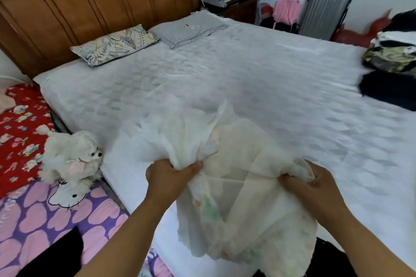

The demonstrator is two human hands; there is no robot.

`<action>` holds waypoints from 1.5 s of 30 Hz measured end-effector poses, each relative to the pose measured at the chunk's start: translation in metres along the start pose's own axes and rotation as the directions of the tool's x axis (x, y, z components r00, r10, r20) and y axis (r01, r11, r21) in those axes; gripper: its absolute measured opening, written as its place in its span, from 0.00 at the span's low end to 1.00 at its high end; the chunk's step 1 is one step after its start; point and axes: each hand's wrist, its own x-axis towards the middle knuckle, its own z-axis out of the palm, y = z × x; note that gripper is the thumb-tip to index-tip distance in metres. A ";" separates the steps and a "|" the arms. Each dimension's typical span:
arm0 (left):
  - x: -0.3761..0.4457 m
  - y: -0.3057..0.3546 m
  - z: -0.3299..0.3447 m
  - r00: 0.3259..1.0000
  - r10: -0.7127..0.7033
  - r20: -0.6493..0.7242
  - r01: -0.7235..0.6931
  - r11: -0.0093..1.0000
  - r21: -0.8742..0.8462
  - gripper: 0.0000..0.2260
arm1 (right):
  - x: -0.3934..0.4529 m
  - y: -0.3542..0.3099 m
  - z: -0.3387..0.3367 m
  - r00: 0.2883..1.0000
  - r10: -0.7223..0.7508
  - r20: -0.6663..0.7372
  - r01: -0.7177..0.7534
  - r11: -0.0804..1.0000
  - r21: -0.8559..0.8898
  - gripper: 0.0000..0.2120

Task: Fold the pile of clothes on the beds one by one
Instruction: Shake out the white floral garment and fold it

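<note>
Much of the sheer white garment [227, 177] is hard to read: the cloth is bunched and partly see-through, so its shape, front and back cannot be told, and only faint green and reddish marks show through its lower folds. Its lowest part runs out of the bottom edge of the view. The pile of clothes [392, 56] at the right edge of the bed is cut off by the frame, showing black, white and patterned pieces, with a separate black item [387, 90] just in front of it. The whole view is slightly blurred.

The left hand [167, 179] is closed round a gathered bunch of the garment, thumb pressed on top of the cloth. The right hand [308, 183] also grips the fabric, fingers curled round a wad of it. The two hands hold it apart over the near edge of the white bed [258, 78], with the fabric stretched between them and its far part resting on the mattress.
</note>
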 end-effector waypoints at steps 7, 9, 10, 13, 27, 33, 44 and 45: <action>-0.051 0.075 0.017 0.983 -0.167 0.072 0.138 0.941 0.308 0.19 | -0.055 -0.025 -0.074 0.979 -0.024 -0.202 0.019 1.000 -0.025 0.11; -0.058 0.083 0.018 0.999 -0.013 0.035 -0.003 0.896 0.444 0.18 | -0.067 -0.027 -0.091 0.972 -0.019 -0.234 0.019 1.000 -0.003 0.11; -0.067 0.088 0.018 0.983 0.182 -0.015 -0.152 0.860 0.488 0.17 | -0.073 -0.031 -0.101 0.970 -0.017 -0.244 0.020 1.000 0.009 0.11; -0.092 0.104 0.021 0.709 0.695 0.122 -0.655 0.584 0.480 0.15 | -0.085 -0.038 -0.126 0.970 0.000 -0.245 0.012 0.999 0.050 0.11; -0.137 0.144 0.061 0.624 0.410 0.665 -0.259 0.912 -0.319 0.48 | -0.127 -0.025 -0.192 0.950 0.188 -0.249 -0.092 0.931 0.353 0.11; -0.144 0.120 0.071 0.614 0.340 0.712 -0.150 0.936 -0.318 0.38 | -0.155 0.017 -0.190 0.925 0.283 -0.252 -0.199 0.929 0.312 0.10; -0.181 0.035 0.158 0.570 0.073 0.819 -0.154 0.988 0.020 0.27 | -0.199 0.155 -0.166 0.691 0.535 -0.486 -0.680 0.708 -0.189 0.24; -0.190 0.027 0.165 0.525 0.035 0.850 -0.119 0.992 0.032 0.28 | -0.201 0.164 -0.160 0.705 0.529 -0.472 -0.673 0.709 -0.210 0.24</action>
